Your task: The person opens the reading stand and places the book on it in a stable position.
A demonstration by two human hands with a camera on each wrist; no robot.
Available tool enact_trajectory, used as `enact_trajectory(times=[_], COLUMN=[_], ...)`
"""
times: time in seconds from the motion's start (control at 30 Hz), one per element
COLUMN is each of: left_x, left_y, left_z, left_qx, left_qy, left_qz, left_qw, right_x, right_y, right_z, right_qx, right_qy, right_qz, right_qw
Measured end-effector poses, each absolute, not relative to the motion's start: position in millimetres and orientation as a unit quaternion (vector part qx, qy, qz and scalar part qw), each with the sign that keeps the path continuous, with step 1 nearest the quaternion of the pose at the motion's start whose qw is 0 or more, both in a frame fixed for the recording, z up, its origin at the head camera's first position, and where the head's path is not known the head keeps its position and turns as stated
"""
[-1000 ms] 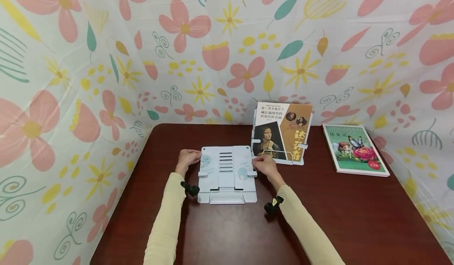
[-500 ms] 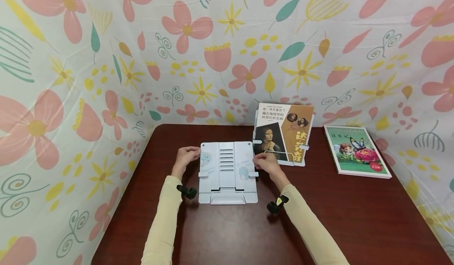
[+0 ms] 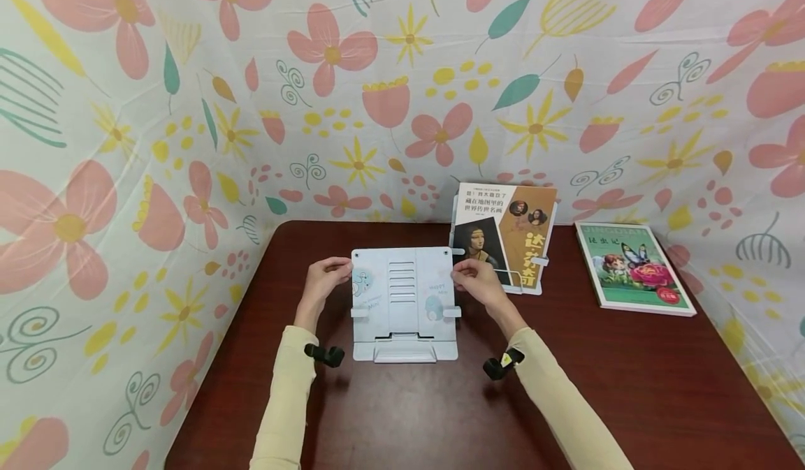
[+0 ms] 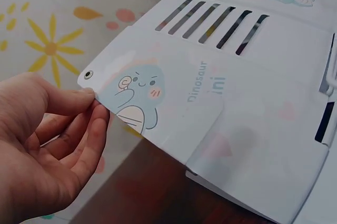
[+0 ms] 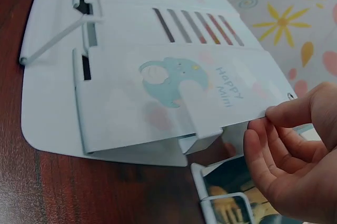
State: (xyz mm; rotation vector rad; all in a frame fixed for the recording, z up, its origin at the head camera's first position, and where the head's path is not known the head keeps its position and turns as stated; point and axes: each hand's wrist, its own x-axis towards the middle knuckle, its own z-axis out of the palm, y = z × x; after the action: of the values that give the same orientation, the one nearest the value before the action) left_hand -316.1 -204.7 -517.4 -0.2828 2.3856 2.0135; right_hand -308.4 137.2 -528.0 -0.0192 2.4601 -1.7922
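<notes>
A pale blue-white folding book stand (image 3: 402, 302) with slots down its middle and small dinosaur prints faces me on the table. My left hand (image 3: 319, 285) pinches the panel's left edge between thumb and fingers, just below the riveted corner in the left wrist view. On the opposite side, my right hand (image 3: 481, 283) pinches the right edge near the top. The right wrist view shows the panel (image 5: 200, 76) tilted up from its base plate (image 5: 47, 113), with a gap between them. A wire page holder (image 5: 52, 39) sits at the lower end.
Behind and to the right, a second stand holds an orange and white book (image 3: 534, 225) upright, partly overlapped by my right hand. A green-covered book (image 3: 632, 267) lies flat farther right on the dark red-brown table (image 3: 402, 414). Floral cloth (image 3: 377, 107) hangs behind.
The panel's upper edge has risen, tilting it more upright. Both hands have moved up with it and slightly apart. The two books stay where they were.
</notes>
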Motion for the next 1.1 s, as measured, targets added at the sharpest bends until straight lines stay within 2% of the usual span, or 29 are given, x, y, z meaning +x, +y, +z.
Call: enact_trajectory(times=[0.67,0.9,1.1], left_x=[-270,-243,-238], left_y=[-214,-209,-217], left_z=[-509,-485,-503], left_qx=[0.038,0.07,0.1], left_qy=[0.78,0.793,0.776], left_qz=[0.622,0.599,0.614], left_qw=[-0.067,-0.085,-0.103], right_x=[-276,-265,-255], right_y=[150,155,161], right_z=[-497,-494,-493], right_qx=[-0.089,-0.138,-0.204], right_qy=[0.796,0.806,0.801], right_qz=[-0.599,-0.575,-0.562], right_qw=[0.019,0.01,0.003])
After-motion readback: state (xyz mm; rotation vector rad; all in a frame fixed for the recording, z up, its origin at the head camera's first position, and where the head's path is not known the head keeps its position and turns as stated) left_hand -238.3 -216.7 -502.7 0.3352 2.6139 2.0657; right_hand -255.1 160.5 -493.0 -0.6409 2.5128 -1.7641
